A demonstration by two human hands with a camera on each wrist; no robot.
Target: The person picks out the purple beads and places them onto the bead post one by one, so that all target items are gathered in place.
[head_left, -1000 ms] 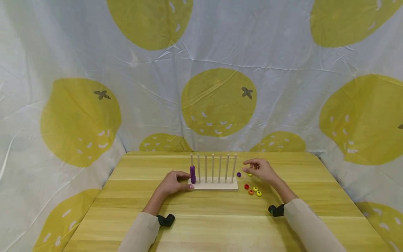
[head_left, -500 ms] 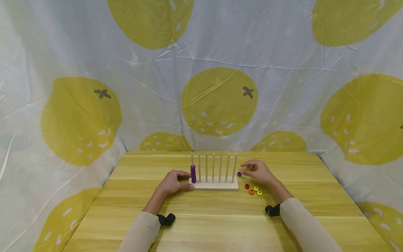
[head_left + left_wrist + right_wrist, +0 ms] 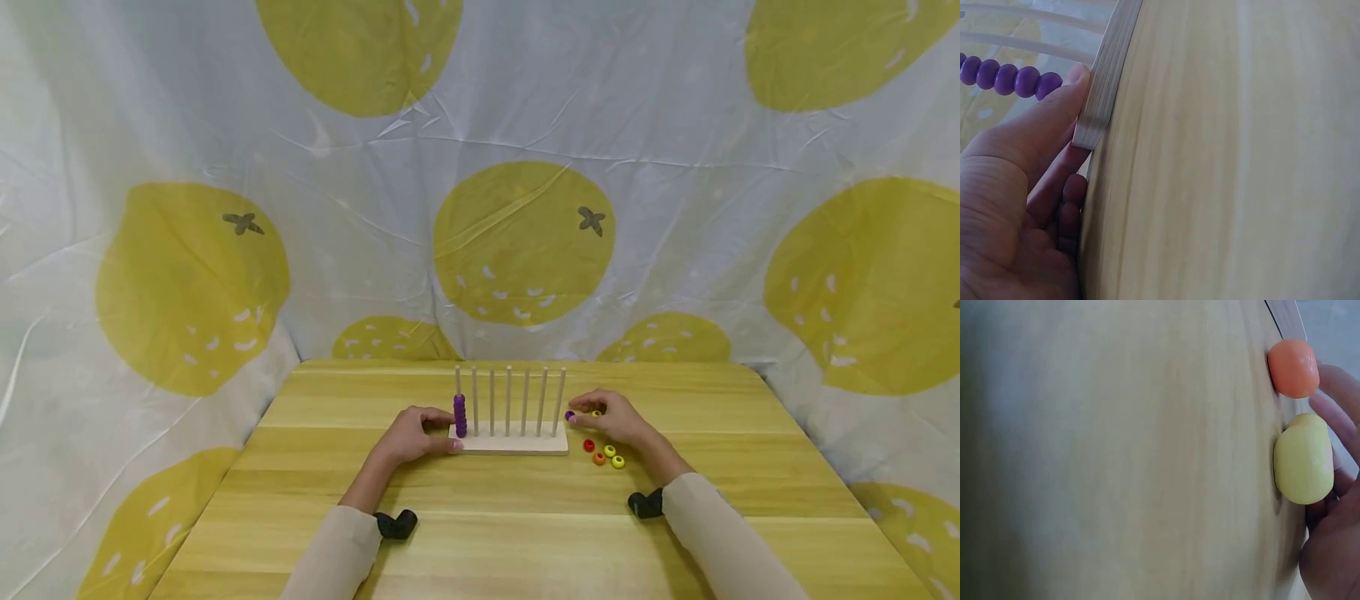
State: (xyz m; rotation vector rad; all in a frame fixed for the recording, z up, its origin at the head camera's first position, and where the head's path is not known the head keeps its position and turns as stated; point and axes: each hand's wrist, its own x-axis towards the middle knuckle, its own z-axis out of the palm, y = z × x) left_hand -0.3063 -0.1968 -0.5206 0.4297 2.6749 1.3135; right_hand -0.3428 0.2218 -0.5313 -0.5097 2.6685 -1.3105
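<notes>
A wooden peg stand [image 3: 510,443] with a row of upright pegs is on the table. Its leftmost peg carries a stack of purple beads [image 3: 460,416]; the other pegs are bare. My left hand [image 3: 408,435] grips the left end of the base, thumb in front; the left wrist view shows the thumb against the base [image 3: 1100,94]. Right of the stand, a loose purple bead [image 3: 570,416] lies on the table between the thumb and index fingertips of my right hand [image 3: 615,417]. These fingers look slightly apart around it. A yellow bead [image 3: 596,413] shows behind that hand.
Nearer me lie a red bead [image 3: 588,446], an orange bead [image 3: 598,459] and two yellow beads, one in front [image 3: 618,462]. In the right wrist view, an orange bead [image 3: 1294,369] and a yellow bead [image 3: 1304,464] partly hide the right fingers. A lemon-print cloth [image 3: 517,242] hangs behind the table.
My right hand has moved left and slightly down, its thumb and index finger coming around the loose purple bead. The left hand stays on the stand.
</notes>
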